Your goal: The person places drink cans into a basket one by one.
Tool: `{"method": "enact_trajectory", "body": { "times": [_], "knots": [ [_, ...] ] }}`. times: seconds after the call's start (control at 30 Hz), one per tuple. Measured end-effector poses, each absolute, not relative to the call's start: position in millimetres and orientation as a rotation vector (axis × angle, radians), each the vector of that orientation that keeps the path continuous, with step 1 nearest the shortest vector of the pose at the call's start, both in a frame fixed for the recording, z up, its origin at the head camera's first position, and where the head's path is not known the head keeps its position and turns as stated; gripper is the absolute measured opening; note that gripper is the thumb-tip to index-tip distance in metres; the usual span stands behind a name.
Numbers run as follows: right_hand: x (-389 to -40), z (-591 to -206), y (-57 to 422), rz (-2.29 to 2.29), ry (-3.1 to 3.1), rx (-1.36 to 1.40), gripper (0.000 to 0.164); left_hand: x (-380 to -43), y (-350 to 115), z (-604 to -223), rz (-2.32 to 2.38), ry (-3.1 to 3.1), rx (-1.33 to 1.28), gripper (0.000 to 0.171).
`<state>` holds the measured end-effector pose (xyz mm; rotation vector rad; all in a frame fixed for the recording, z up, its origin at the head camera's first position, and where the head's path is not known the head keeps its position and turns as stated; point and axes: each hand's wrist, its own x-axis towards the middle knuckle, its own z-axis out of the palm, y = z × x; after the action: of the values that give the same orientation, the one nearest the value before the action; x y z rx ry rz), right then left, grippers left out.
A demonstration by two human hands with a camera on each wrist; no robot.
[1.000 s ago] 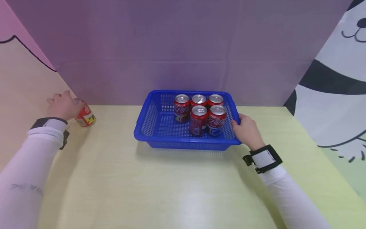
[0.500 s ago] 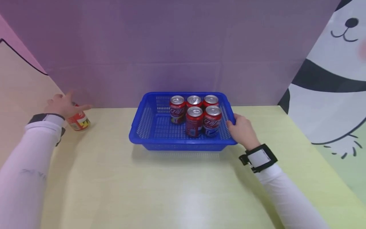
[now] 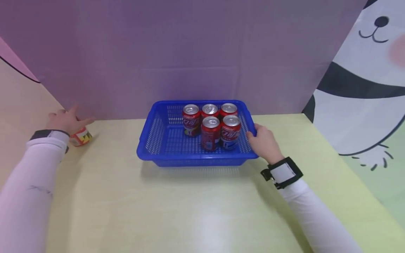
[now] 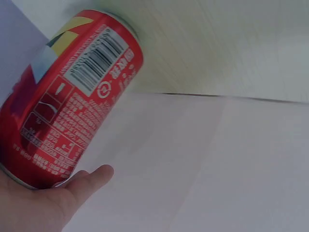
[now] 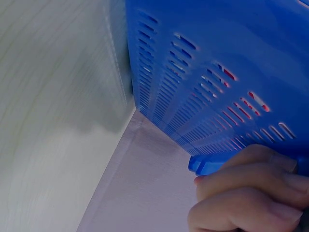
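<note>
My left hand (image 3: 64, 121) is over a red drink can (image 3: 81, 136) at the table's far left, thumb and fingers spread. It covers the can's upper part in the head view. In the left wrist view, the can (image 4: 72, 101) shows its barcode side, with one end right at the palm and a finger stretched out beside it. My right hand (image 3: 264, 142) grips the right rim of a blue plastic basket (image 3: 197, 157); its curled fingers (image 5: 246, 208) show at the rim in the right wrist view. Several upright red cans (image 3: 210, 133) stand in the basket's right part.
The basket stands on a pale wooden table (image 3: 177, 211), close to the purple back wall (image 3: 190, 42). A pale side wall (image 3: 19, 105) rises right beside the left hand. A panda picture (image 3: 364, 116) covers the wall on the right.
The head view has turned slightly right. My left hand has come farther over the can, its thumb now stretched out across it. My right hand keeps its grip on the basket rim.
</note>
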<state>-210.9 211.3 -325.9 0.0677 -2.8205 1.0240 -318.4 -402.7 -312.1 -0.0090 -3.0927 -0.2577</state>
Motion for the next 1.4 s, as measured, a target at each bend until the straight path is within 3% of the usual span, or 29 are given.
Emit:
{"method": "enact_trajectory", "body": {
  "times": [0.37, 0.7, 1.03, 1.4],
  "knots": [
    [-211, -325, 212, 1.024, -2.819, 0.079, 0.031, -316, -409, -307, -0.352, -3.16, -0.037, 0.099],
    [-212, -325, 211, 1.027, -2.82, 0.076, 0.03, -304, -402, -299, -0.382, -3.184, -0.042, 0.075],
    [-213, -325, 209, 1.043, -2.829, 0.069, 0.03, -310, -411, -307, -0.395, -3.171, -0.038, 0.081],
    [-210, -322, 209, 1.055, -2.833, 0.058, 0.031, -307, -405, -307, -0.497, -3.153, 0.004, 0.073]
  ]
}}
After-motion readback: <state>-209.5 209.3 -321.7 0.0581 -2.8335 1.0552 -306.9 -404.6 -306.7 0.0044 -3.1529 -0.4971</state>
